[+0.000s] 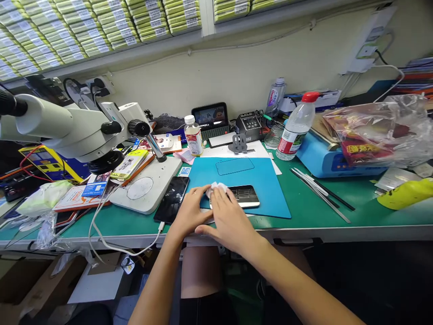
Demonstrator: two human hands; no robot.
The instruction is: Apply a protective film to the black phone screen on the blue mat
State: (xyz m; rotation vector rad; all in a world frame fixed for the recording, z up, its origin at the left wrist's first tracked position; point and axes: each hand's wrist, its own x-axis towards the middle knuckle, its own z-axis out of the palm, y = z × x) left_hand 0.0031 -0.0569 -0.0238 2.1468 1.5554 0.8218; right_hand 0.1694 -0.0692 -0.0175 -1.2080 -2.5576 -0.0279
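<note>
A phone (249, 197) with a dark, reflective face and a pale rim lies flat on a blue mat (270, 180). My left hand (192, 208) curves around the phone's left end, thumb and fingers against it. Over that same end, my right hand (227, 215) presses a crumpled white tissue (218, 186) down with its fingers held together. Both hands hide the left part of the phone. Left of the mat lies a second black phone (172, 198), with a white cable plug (161, 227) close to its lower edge.
A microscope (67, 126) stands at the left on a pale base (149, 180). Behind the mat are a small bottle (193, 135) and a screen device (211, 118). To the right are a red-capped bottle (297, 126), thin tools (321, 192) and a blue machine (318, 153).
</note>
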